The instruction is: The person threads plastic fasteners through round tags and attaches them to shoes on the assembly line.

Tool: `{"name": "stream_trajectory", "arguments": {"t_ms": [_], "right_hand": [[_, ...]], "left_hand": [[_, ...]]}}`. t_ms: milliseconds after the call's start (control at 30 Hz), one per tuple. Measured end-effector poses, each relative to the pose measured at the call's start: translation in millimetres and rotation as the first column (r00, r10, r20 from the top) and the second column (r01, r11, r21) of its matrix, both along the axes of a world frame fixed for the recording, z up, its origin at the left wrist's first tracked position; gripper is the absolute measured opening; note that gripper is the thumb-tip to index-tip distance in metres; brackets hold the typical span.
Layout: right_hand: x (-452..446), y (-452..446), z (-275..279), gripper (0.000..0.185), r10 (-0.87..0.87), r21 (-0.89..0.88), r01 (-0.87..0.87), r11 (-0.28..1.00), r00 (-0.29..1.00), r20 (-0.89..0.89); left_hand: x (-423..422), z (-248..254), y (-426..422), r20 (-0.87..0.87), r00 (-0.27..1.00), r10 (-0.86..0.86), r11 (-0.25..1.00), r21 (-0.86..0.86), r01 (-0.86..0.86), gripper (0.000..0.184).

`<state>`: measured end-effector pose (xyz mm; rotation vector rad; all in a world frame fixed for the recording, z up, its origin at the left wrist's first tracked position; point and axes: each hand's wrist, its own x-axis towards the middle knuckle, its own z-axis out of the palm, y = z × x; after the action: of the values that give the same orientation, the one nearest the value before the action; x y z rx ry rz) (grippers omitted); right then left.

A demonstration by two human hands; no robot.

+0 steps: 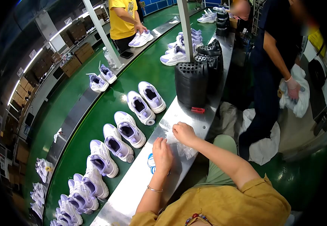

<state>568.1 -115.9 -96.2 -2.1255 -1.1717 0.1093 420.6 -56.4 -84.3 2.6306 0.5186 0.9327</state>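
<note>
My left hand [162, 154] hovers at the edge of the metal ledge, its fingers curled together. My right hand [184, 134] is just beyond it, fingers bent in a pinch. Clear plastic film [186, 150] lies under and beside my right hand; whether either hand grips a piece of it is hard to see. Blue-and-white round tags [151, 161] lie partly beneath my left hand and wrist. Along the green belt [107, 101] beside the ledge stand pairs of white-and-lilac sneakers [125, 128], some with a round tag at the heel.
Tall black perforated containers [190, 84] stand on the metal ledge [122, 196], with a red small object [198, 110] before them. A post [186, 30] rises beyond. One person in yellow [122, 19] handles sneakers across the belt; another in dark clothes [263, 75] holds white bags [296, 92] at right.
</note>
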Motion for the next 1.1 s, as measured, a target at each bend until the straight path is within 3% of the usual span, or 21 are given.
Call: {"name": "stream_trajectory", "arguments": {"t_ms": [300,367,467,567,700,833,900,1033,1100], "right_hand": [[7.4,-7.2,-4.8,0.011,0.026,0.274,0.028,0.961,0.981,-0.192],[8.7,-7.7,0.2,0.011,0.006,0.238,0.105,0.966,0.907,-0.421],[14.2,-2.5,-9.2,0.009,0.016,0.283,0.096,0.954,0.929,-0.369],[18.2,-0.9,-6.1,0.01,0.03,0.245,0.06,0.968,0.936,-0.349],[18.9,1.8,-5.7,0.009,-0.012,0.243,0.053,0.969,0.986,-0.166],[21.3,8.9,-8.1,0.007,-0.032,0.306,0.094,0.947,0.979,-0.201],[19.2,9.0,-9.0,0.006,0.027,0.321,0.018,0.947,0.991,-0.134],[34.4,13.6,-14.3,0.008,0.018,0.375,0.054,0.925,0.983,-0.185],[42.7,18.9,-19.3,0.011,-0.046,0.377,0.197,0.905,0.926,-0.374]], "left_hand": [[27.6,-7.3,-15.9,-0.096,0.991,-0.096,0.995,-0.008,0.096,0.032],[29.9,-12.9,-14.7,-0.118,0.988,-0.095,0.995,-0.036,0.091,0.036],[29.7,-16.4,-14.4,-0.163,0.979,-0.126,0.991,-0.073,0.116,0.037],[30.5,-11.9,-14.2,-0.163,0.98,-0.111,0.993,0.013,0.114,0.037],[34.9,-14.6,-13.0,-0.131,0.985,-0.111,0.994,-0.014,0.11,0.036],[47.0,-20.4,-10.3,-0.124,0.985,-0.117,0.992,0.04,0.123,0.04],[49.4,-23.8,-7.6,-0.118,0.986,-0.12,0.991,0.051,0.127,0.04],[52.9,-31.4,-4.3,-0.147,0.981,-0.123,0.989,0.063,0.134,0.04],[52.7,-33.0,-4.0,-0.145,0.982,-0.121,0.989,0.062,0.131,0.04]]}}
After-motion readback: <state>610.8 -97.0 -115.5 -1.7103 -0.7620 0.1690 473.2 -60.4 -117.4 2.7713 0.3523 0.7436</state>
